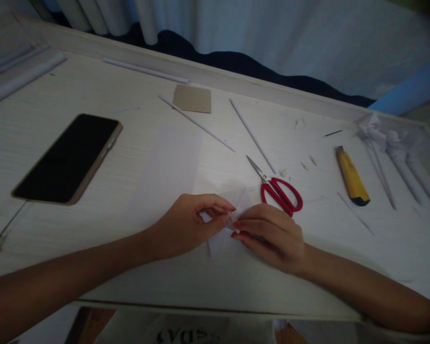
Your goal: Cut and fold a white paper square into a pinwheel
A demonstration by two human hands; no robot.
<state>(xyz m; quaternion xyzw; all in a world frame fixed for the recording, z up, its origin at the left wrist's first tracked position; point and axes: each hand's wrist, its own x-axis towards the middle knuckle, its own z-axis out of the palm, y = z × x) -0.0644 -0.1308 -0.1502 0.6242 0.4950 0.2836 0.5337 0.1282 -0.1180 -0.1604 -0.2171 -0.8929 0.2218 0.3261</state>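
Note:
Near the front middle of the table, a folded piece of white paper is pinched between my two hands. My left hand grips it from the left with thumb and index finger. From the right, my right hand holds it with the fingertips close together. The fingertips of both hands nearly meet, and they hide the middle of the paper. Just beyond my right hand lie red-handled scissors, their blades pointing away to the left.
A phone lies at the left. Beyond my hands are a flat white sheet, thin paper sticks and a piece of cardboard. To the right lie a yellow cutter and paper flowers on stems. A raised edge borders the table's back.

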